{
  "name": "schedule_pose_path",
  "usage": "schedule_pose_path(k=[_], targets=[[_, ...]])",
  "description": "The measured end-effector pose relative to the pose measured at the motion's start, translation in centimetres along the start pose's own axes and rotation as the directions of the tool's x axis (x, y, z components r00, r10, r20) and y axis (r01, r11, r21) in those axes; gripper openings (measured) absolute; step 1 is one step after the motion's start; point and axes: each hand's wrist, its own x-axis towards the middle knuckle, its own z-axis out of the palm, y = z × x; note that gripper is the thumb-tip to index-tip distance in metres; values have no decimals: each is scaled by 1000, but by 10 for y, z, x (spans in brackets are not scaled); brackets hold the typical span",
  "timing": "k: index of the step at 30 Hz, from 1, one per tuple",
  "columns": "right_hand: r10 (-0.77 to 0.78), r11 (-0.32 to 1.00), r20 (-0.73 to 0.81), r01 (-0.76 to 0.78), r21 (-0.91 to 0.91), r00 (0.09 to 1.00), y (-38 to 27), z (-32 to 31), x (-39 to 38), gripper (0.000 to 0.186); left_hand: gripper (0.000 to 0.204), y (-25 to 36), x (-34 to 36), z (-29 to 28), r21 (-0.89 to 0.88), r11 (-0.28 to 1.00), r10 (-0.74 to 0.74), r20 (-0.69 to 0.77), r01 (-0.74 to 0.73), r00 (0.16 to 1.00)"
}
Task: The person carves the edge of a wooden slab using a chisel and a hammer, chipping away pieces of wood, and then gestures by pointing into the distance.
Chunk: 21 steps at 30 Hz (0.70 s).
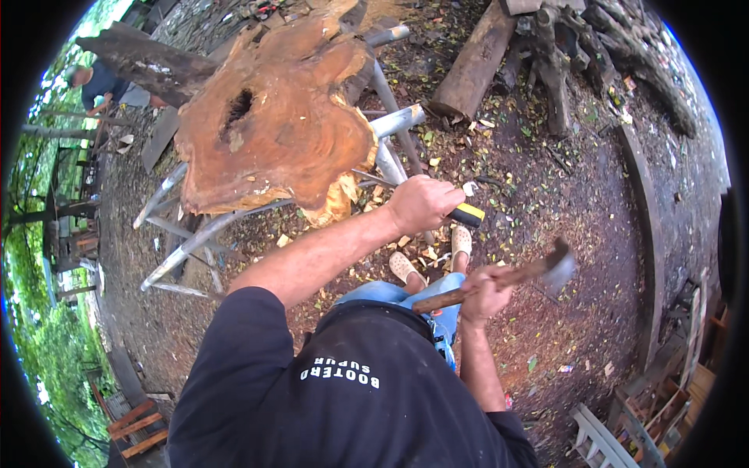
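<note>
Clearly, the right hand (485,295) grips the hammer (530,271); a stray swing could strike the left hand (425,204), wrapped round the chisel (470,215). Beyond, the slab (281,125) overhangs the stand's (195,245) near edge; hard blows might shift it.

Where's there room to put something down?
The wood slab is bare right of its dark hole. Leafy ground has room between the wooden-handled tool and long plank. It's crowded around the left hand and lower-right scrap wood.
</note>
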Motion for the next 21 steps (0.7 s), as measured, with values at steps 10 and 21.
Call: schedule_pose_path(k=[10, 21], targets=[[61, 985, -6, -61, -160, 998, -18, -1, 34, 19, 21, -8, 3, 8, 76, 995, -60, 0, 60, 998], [151, 964, 83, -128, -231, 985, -19, 12, 45, 16, 22, -13, 12, 2, 74, 981, -172, -72, 177, 983]])
